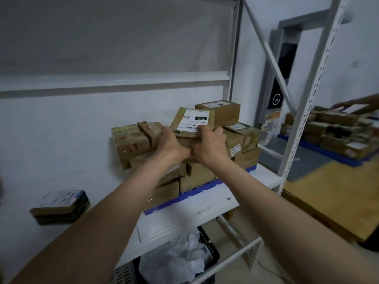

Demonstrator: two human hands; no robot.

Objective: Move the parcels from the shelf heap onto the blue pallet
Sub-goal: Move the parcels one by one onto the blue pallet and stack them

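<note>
A brown cardboard parcel with a white shipping label (192, 121) is tilted up on top of a stack of brown parcels (133, 140). The stack stands on a blue pallet (196, 192) lying on the white shelf (205, 212). My left hand (169, 143) grips the labelled parcel's lower left edge, and my right hand (211, 144) grips its lower right edge, thumb on the label. A lone dark-taped parcel (60, 206) lies on the shelf at the left.
A white perforated shelf post (307, 111) and diagonal brace stand to the right. Beyond them, another heap of parcels (336, 130) sits on a second blue pallet, with another person's arm (356, 102) over it. A black crate with white plastic (184, 261) sits below the shelf.
</note>
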